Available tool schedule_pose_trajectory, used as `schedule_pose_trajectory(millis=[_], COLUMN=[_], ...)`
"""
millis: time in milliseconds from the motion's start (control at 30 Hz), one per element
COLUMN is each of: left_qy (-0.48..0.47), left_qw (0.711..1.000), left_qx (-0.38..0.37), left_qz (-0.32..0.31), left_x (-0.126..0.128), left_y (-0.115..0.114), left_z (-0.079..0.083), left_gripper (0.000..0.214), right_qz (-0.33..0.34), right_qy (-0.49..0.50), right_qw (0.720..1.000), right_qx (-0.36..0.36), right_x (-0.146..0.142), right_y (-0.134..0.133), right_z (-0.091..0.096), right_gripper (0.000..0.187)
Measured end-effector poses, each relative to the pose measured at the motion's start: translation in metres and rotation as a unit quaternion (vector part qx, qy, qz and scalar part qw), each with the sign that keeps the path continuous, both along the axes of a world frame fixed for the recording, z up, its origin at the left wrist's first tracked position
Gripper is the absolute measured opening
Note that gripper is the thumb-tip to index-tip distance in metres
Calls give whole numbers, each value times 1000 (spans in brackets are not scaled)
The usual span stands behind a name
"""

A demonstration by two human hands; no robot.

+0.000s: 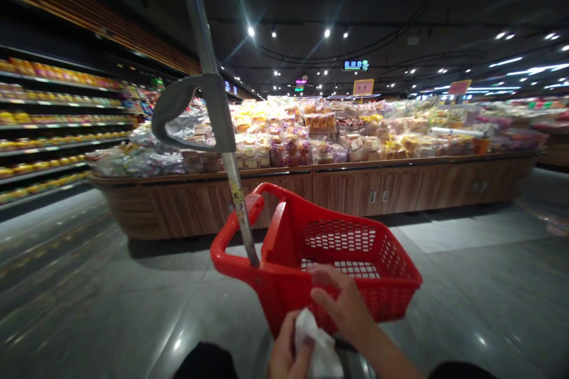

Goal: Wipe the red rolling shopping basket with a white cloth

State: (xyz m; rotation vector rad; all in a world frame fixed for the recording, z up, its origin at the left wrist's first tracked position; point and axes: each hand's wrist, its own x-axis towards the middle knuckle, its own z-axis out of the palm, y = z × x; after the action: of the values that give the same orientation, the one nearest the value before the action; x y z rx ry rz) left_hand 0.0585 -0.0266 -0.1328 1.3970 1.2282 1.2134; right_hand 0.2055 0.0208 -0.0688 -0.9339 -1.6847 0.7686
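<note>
A red plastic shopping basket [391,266] on wheels stands on the floor right in front of me, with nothing visible inside it. Its metal pull rod [212,77] with a grey handle loop rises at the basket's left end. My right hand [344,305] rests on the basket's near rim with the fingers curled over it. My left hand [284,352] is closed on a crumpled white cloth or tissue [317,349] just below the rim, and the right hand touches that white thing too.
A long wooden display counter [338,186] piled with bagged bakery goods [311,130] runs across the aisle ahead. Shelves of packaged goods [57,124] line the left wall. Glossy grey floor [89,296] lies between. Price signs [363,87] stand above the display.
</note>
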Motion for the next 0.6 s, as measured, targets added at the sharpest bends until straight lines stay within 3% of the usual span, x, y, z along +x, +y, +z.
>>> schedule_pose_trajectory(millis=[67, 100, 233, 367, 500, 600], left_qy=[-48, -52, 22, 90, 135, 162], left_qw=[998, 998, 999, 996, 991, 987], left_qx=[-26, -39, -30, 21, 7, 0], left_qz=[14, 17, 28, 6, 12, -4], left_x=[-3, -6, -20, -30, -35, -40], left_y=[4, 5, 7, 7, 6, 6], left_z=[2, 4, 15, 27, 34, 37], left_gripper=[48, 47, 46, 38, 34, 31], right_qz=[39, 49, 50, 31, -6, 0], right_qy=[13, 11, 24, 14, -6, 41], right_qw=[996, 992, 981, 987, 992, 987], right_qx=[-85, -115, -184, -155, -127, -153], right_x=[-7, -10, -12, -4, 5, 13], right_y=[-15, -19, -17, -13, -18, -18], right_z=[-12, -17, -30, -37, -41, -46], right_gripper=[50, 49, 6, 4, 7, 10])
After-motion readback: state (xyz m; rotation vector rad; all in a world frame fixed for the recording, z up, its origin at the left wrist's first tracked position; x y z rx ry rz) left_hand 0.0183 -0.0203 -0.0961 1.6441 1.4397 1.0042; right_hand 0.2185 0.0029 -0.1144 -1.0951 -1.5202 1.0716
